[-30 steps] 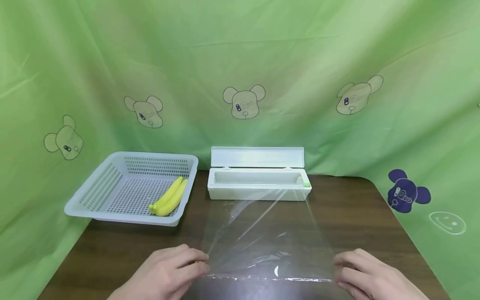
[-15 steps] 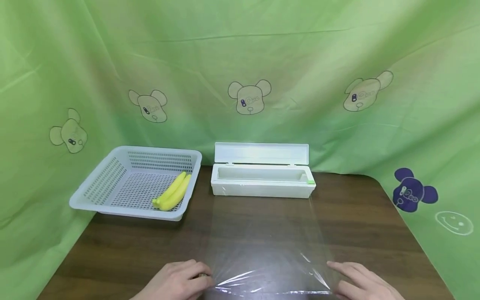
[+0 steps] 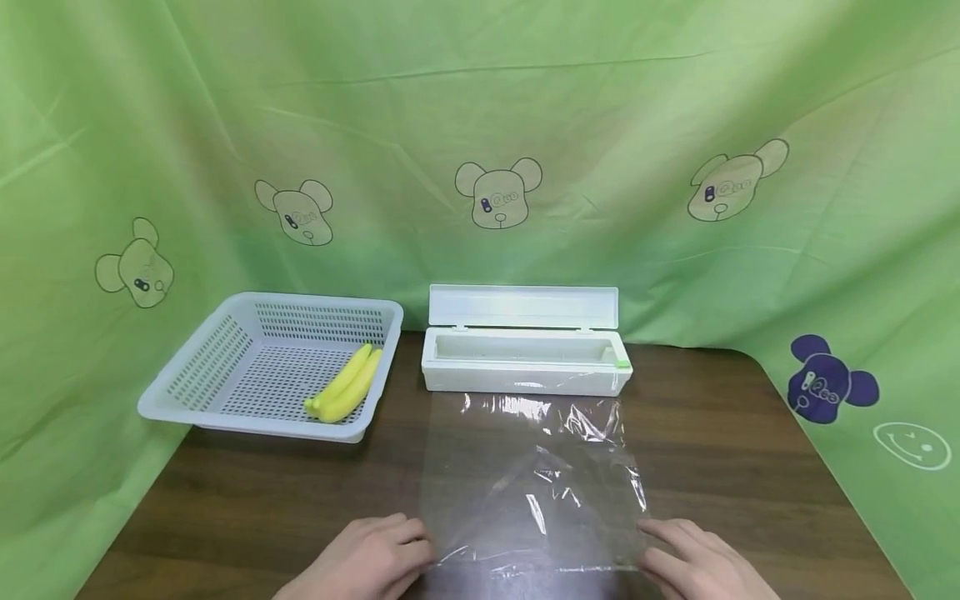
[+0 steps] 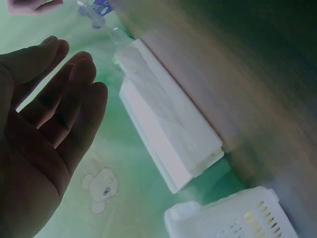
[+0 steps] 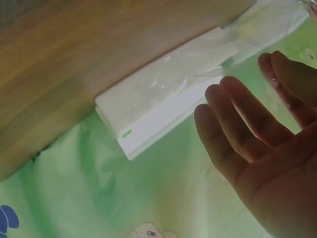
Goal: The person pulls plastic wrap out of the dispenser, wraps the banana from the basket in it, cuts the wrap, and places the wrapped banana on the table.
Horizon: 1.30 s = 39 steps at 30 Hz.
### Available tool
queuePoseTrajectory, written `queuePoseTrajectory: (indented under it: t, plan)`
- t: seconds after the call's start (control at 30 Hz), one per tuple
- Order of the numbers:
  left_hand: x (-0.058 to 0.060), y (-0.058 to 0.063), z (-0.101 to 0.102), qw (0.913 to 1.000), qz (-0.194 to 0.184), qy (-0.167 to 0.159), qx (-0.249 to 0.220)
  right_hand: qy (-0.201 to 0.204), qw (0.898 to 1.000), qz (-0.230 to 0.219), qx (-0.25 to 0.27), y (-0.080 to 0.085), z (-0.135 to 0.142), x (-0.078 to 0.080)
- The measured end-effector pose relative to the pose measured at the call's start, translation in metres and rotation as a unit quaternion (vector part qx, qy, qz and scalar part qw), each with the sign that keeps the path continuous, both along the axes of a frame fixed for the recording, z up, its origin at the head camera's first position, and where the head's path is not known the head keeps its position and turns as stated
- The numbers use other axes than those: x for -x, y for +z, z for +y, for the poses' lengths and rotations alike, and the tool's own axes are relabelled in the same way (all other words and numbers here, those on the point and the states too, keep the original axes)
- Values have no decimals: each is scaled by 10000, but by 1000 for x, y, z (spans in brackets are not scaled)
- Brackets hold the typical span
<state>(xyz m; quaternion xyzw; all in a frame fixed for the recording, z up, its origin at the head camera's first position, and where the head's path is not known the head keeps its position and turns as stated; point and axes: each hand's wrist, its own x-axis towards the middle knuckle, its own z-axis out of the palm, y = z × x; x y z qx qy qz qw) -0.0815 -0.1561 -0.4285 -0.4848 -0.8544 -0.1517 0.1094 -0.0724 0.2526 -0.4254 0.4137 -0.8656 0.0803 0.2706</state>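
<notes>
A sheet of clear cling film [image 3: 517, 483] stretches over the dark table from a white dispenser box [image 3: 525, 380], whose lid [image 3: 525, 307] stands raised. At the film's near left corner, my left hand [image 3: 375, 560] pinches the edge between thumb and index finger. The near right corner is pinched the same way by my right hand [image 3: 693, 560]. In both wrist views the other fingers of the left hand [image 4: 52, 114] and right hand [image 5: 257, 139] are loosely extended. The film looks loose and wrinkled, with its far end at the box front.
Left of the box, a white perforated basket [image 3: 270, 427] holds yellow bananas [image 3: 348, 387] at its right side. Brown tabletop [image 3: 735, 450] extends on both sides of the film. A green patterned curtain [image 3: 585, 108] hangs behind and beside the table.
Both hands have moved down toward the table's near side and slightly closer together, still pinching the film. The film was taut half a second ago and now lies slacker, with more wrinkles.
</notes>
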Motion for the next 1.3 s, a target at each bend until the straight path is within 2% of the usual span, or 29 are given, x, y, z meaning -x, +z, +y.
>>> queuePoseTrajectory:
  t: [0.1, 0.23, 0.37, 0.53, 0.7, 0.77, 0.83, 0.93, 1.0, 1.07, 1.17, 1.3]
  plan:
    - [5, -7, 4, 9997, 67, 207, -75, -167, 9999, 27, -35, -8, -2, 3]
    - [11, -20, 10, 9973, 434, 576, -146, -316, 9995, -37, 29, -20, -4, 6]
    - [14, -27, 14, 9959, 106, 886, 137, -402, 9989, -149, 174, -33, -9, 10]
    - [17, -28, 16, 9919, -417, 1133, 401, -506, 9978, -401, 179, -43, -14, 13]
    - [20, -26, 16, 9879, -887, 1163, 513, -630, 9939, -893, -148, -45, -14, 14]
    - [21, -26, 15, 9865, -1075, 1137, 490, -713, 9873, -1364, -392, -43, -11, 14]
    - [21, -27, 14, 9851, -1235, 1108, 457, -815, 9751, -1974, -595, -42, -6, 15]
    - [21, -28, 12, 9848, -1345, 1012, 423, -1108, 9443, -2995, -794, -41, 0, 15]
    - [20, -29, 10, 9840, -1451, 947, 423, -1323, 9263, -3443, -770, -40, 3, 15]
    - [19, -29, 8, 9816, -1625, 912, 408, -1466, 9149, -3692, -715, -38, 5, 15]
    - [19, -29, 6, 9775, -1839, 970, 344, -1545, 9125, -3749, -542, -32, 7, 16]
    - [18, -28, 2, 9748, -1922, 1110, 241, -1671, 9202, -3529, -273, -19, 9, 22]
